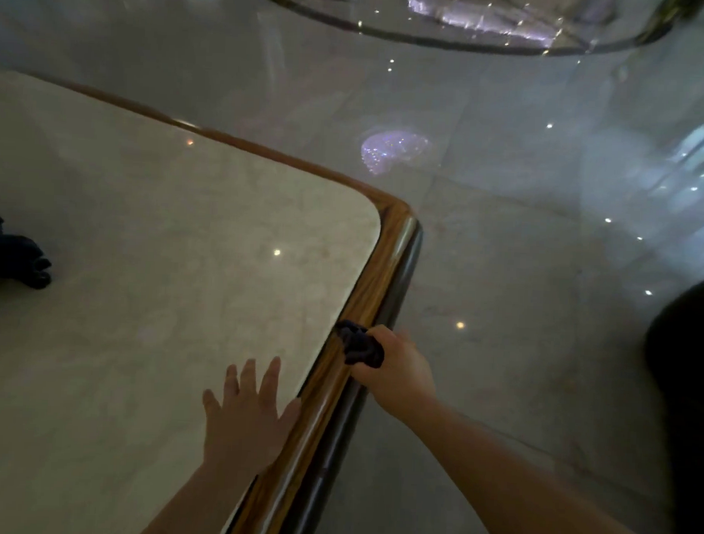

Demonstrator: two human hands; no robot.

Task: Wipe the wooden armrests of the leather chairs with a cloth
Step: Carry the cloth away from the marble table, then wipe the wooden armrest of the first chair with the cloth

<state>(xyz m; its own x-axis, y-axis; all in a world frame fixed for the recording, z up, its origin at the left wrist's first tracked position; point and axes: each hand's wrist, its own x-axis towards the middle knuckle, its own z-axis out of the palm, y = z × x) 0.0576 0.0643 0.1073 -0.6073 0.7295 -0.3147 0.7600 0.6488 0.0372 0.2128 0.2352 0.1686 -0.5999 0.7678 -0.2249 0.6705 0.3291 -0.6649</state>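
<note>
- My right hand [398,369] is closed around the dark cloth [359,344] — pressed on the table's wooden edge [386,268].
- My left hand [247,415] lies flat, fingers spread, holding nothing, on the pale tabletop [161,258].

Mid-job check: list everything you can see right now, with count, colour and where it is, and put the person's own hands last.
Table: one, pale marble-look top, fills the left half of the view.
Wooden edge: one, brown glossy trim, runs round the table top and its rounded corner.
Cloth: one, dark, bunched on the wooden edge below the corner.
Dark object: one, dark blue or black, on the table at the far left; too dim to identify.
Floor: pale polished tiles with light reflections, right and top.
Glass surface: one, curved dark rim, top centre.
Dark shape: one, black, right edge; unidentifiable.
Left hand: flat, fingers spread on the table top.
Right hand: gripping the cloth against the wooden edge.
</note>
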